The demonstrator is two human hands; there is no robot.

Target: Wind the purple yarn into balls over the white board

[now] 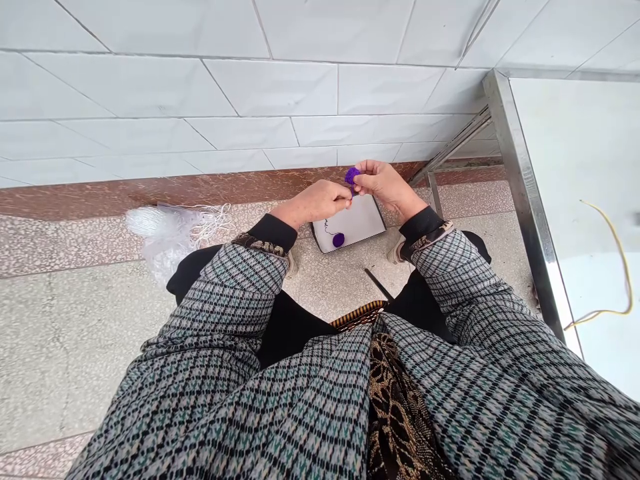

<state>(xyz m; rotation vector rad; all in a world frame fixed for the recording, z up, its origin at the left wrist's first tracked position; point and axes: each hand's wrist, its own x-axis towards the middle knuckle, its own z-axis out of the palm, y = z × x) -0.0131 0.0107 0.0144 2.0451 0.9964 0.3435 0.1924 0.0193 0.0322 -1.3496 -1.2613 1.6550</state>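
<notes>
Head view: a small purple crocheted ball [351, 177] is being pinched by the fingertips of the right hand [386, 188], and it is being held just above the left hand [315, 201], whose fingers are being pressed together at its lower edge, on what cannot be told. Below, a second purple ball [339, 240] is being borne by a white tray [363, 220], while a bundle of white thread [170, 233] is being left on the speckled floor [85, 340].

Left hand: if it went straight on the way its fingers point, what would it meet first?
The purple yarn ball, which the left hand seems already to touch; the right hand lies just beyond it. Depth is hard to judge here.
</notes>
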